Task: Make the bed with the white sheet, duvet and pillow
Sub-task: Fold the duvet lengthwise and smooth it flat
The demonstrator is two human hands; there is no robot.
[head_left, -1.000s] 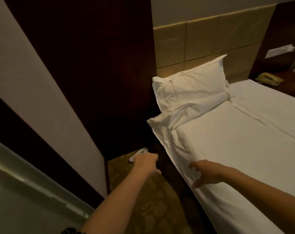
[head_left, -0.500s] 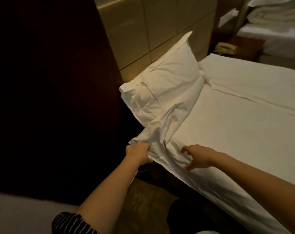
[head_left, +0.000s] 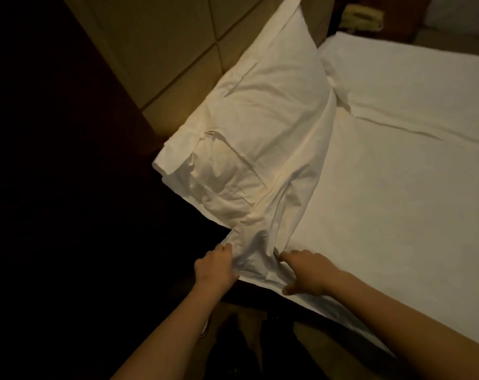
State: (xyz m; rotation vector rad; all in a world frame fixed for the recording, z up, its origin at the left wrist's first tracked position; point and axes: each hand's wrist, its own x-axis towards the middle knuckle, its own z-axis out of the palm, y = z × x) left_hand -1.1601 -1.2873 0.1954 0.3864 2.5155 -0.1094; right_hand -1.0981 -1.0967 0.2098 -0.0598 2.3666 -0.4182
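A white sheet point(head_left: 392, 204) covers the bed and lies smooth across most of it. Its near corner point(head_left: 263, 242) is bunched and wrinkled at the bed's edge. My left hand point(head_left: 215, 267) grips that bunched corner from the left side. My right hand point(head_left: 305, 272) holds the same fold from the right, fingers curled into the cloth with the thumb at the hanging edge. A white pillow point(head_left: 260, 105) leans against the headboard just beyond the corner, its lower end creased. I cannot tell a duvet apart from the sheet.
A tan padded headboard point(head_left: 161, 42) rises behind the pillow. Dark wood panelling point(head_left: 54, 160) fills the left. A beige telephone point(head_left: 366, 16) sits on a nightstand at the top right. Patterned carpet point(head_left: 249, 325) shows below, between my arms.
My left hand rose from beside the bed and took hold of the sheet's corner. Both hands now hold the bunched fold. The view has moved closer to the bed's head.
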